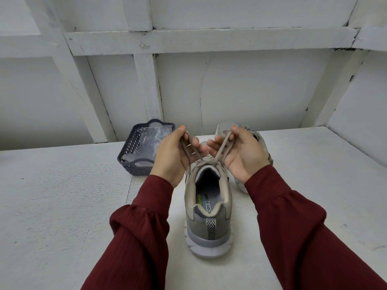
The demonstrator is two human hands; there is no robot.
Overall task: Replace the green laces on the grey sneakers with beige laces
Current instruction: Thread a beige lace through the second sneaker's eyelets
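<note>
A grey sneaker (208, 214) stands on the white table with its heel toward me. A beige lace (193, 151) runs up from its top eyelets in two strands. My left hand (173, 158) grips the left strand as a loop above the tongue. My right hand (240, 153) grips the right strand the same way, pulled up and outward. A second grey sneaker (259, 141) lies behind my right hand, mostly hidden by it. No green lace shows in view.
A dark blue plastic basket (130, 151) holding clear plastic wrapping sits at the back left of the sneaker. White wooden wall panels close off the table's far side and right side.
</note>
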